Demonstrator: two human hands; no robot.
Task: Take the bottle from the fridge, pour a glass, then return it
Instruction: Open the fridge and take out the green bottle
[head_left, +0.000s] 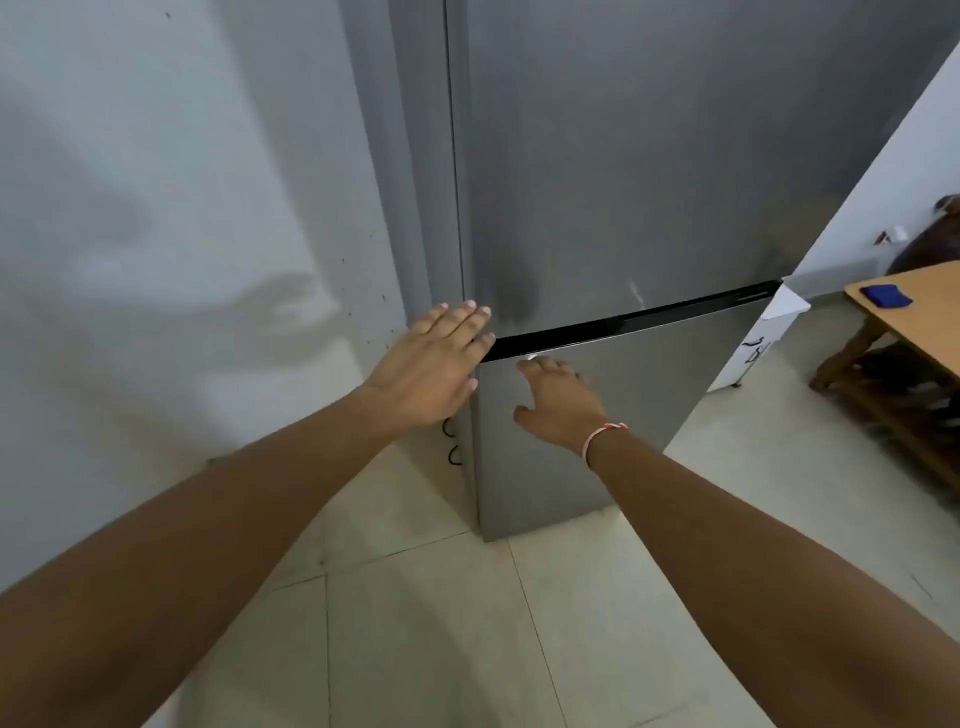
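Reaching for the fridge (623, 182) at frame centre: left hand (431, 364) spread flat at its door edge, right hand (558, 402) loosely curled at the lower door (597, 415) top, gripping nothing. Both doors shut; bottle unseen, presumably inside. Fetching, pouring, returning all remaining.

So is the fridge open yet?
Shut, as far as the view shows. Both fridge doors sit flush, only the dark gap between them visible. Left hand and right hand lie at the seam.
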